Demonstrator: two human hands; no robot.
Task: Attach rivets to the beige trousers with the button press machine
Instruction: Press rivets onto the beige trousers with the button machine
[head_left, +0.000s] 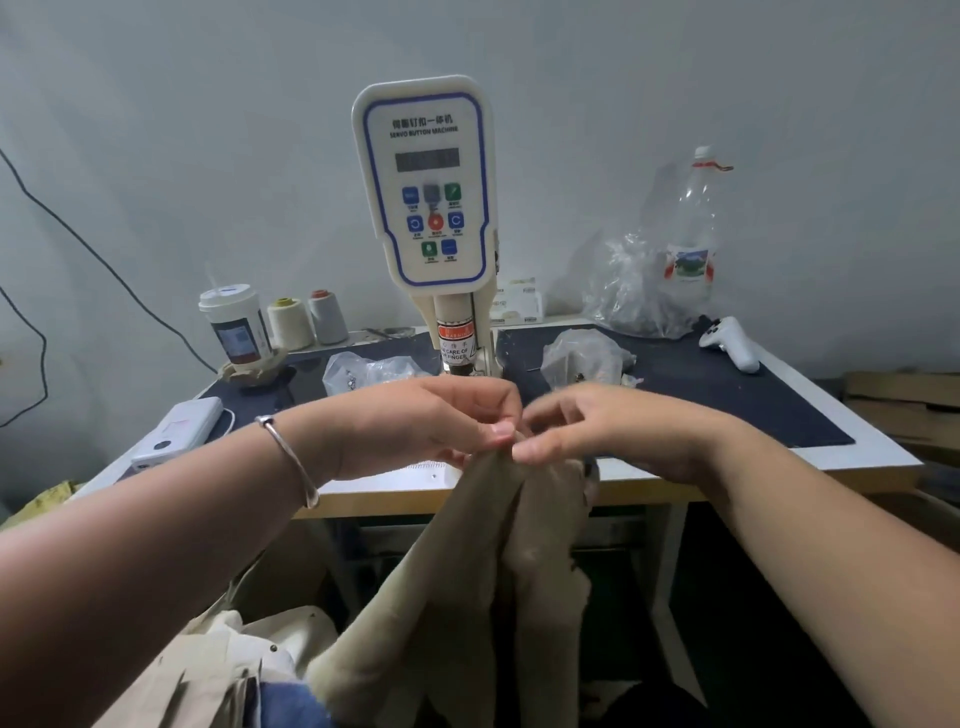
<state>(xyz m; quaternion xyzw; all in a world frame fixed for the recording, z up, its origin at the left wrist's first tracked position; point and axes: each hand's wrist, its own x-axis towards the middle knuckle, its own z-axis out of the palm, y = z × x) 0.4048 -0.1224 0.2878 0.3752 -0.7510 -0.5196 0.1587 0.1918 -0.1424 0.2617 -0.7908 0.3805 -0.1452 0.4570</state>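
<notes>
Left hand (436, 421) pinches the beige trousers (457, 597) below the button press machine (423, 187); right hand (587, 423) grip indeterminate, fingers blurred

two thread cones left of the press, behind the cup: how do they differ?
The left thread cone is cream with a yellow core top; the right thread cone is grey-white with a reddish core top. The left one stands nearer the lidded cup, the right one nearer the button press machine. Both stand upright at the back of the table, similar in size.
</notes>
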